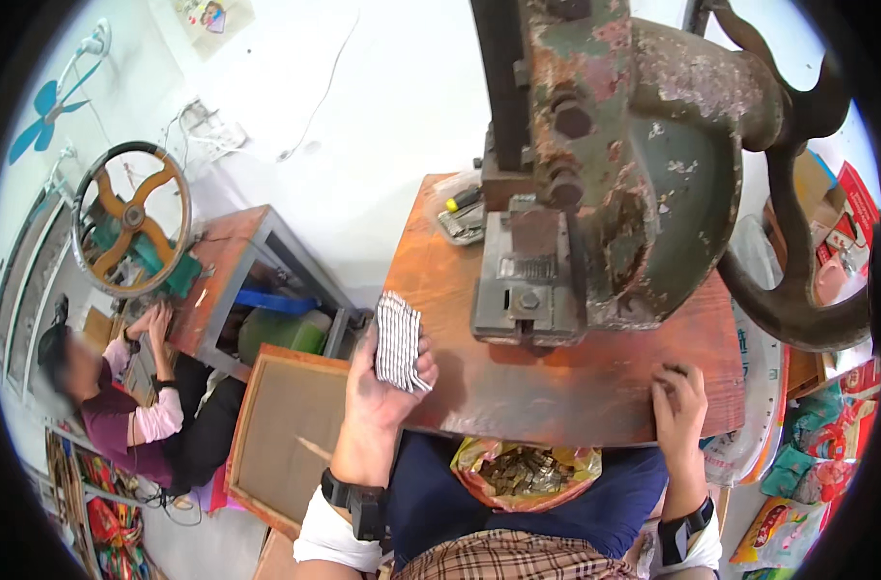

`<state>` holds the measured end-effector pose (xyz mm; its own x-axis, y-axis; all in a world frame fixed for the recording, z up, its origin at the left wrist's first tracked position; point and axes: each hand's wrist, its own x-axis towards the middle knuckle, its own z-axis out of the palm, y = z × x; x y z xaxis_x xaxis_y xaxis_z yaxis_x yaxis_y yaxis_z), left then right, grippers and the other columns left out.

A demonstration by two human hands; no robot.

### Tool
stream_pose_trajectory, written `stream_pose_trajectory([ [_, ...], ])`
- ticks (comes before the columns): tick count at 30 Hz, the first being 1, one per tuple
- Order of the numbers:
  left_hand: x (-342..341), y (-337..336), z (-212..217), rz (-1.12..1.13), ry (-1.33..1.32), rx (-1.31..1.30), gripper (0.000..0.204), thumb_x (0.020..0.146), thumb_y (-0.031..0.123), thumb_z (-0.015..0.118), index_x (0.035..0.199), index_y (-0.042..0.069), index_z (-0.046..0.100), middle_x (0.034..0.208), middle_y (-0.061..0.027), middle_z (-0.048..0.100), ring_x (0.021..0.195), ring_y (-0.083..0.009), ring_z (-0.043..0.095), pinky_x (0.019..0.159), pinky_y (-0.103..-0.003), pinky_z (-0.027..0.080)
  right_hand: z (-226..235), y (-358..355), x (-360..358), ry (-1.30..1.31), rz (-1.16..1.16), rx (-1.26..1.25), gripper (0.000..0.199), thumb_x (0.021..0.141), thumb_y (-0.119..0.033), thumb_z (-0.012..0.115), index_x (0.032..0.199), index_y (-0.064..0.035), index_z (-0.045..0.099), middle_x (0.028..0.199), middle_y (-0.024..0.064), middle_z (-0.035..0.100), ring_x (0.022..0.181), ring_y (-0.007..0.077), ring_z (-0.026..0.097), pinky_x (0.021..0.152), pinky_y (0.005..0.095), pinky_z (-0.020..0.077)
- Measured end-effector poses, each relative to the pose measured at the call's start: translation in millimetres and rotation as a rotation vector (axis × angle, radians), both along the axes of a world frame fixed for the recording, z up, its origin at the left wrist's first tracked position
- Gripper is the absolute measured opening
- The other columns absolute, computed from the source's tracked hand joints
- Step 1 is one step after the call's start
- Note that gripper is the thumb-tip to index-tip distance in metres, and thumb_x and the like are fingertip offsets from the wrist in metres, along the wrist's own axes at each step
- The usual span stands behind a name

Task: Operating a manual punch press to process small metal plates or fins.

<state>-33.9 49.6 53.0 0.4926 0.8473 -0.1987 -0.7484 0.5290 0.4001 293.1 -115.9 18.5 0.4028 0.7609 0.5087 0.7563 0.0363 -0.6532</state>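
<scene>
My left hand (377, 385) is closed around a bundle of striped silver strips (398, 342), held upright left of the press. The strips lie side by side, banded light and dark; their exact kind is unclear. On the right part of the wooden table (615, 387), my right hand (680, 401) rests with bent fingers spread a little apart, and nothing shows in it. Between the hands stands a worn green-brown hand press (605, 174), with a steel die block (528, 280) at its base. An open bag of small brass-coloured metal pieces (528, 472) sits on my lap.
The press's curved wheel (798, 319) reaches out at the right. A clear tray with a yellow-and-black tool (463, 199) lies behind the die. A wood-framed board (291, 425) stands at my left. Beyond it a person (136, 411) works at another press with a handwheel (131, 217).
</scene>
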Motion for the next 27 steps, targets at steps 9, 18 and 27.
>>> stream_pose_trajectory([
  [9,-6,-97,-102,-0.595,0.551,0.088,0.041,0.085,0.028,0.065,0.107,-0.006,0.059,0.087,-0.0106,0.064,0.072,-0.0173,0.061,0.062,-0.029,0.050,-18,13,2,0.080,0.048,0.033,0.014,0.076,0.002,0.062,0.090,0.0024,0.063,0.100,0.0159,0.058,0.090,0.0293,0.058,0.076,0.0342,0.0480],
  [18,-15,-96,-190,-0.446,1.830,0.728,0.031,0.079,0.022,0.063,0.101,0.000,0.063,0.104,-0.0250,0.060,0.101,-0.0400,0.056,0.084,-0.042,0.047,-20,7,4,-0.049,0.011,-0.025,0.011,0.077,0.001,0.061,0.088,0.0021,0.062,0.097,0.0165,0.059,0.092,0.0314,0.057,0.081,0.0361,0.0456],
  [27,-131,-6,-251,0.593,2.499,0.404,0.032,0.083,0.027,0.061,0.105,0.005,0.066,0.127,-0.0142,0.051,0.127,-0.0377,0.034,0.097,-0.062,0.026,-22,17,-9,-0.384,0.063,-0.039,0.010,0.077,0.002,0.059,0.087,0.0019,0.060,0.092,0.0161,0.057,0.084,0.0331,0.053,0.076,0.0396,0.0426],
])
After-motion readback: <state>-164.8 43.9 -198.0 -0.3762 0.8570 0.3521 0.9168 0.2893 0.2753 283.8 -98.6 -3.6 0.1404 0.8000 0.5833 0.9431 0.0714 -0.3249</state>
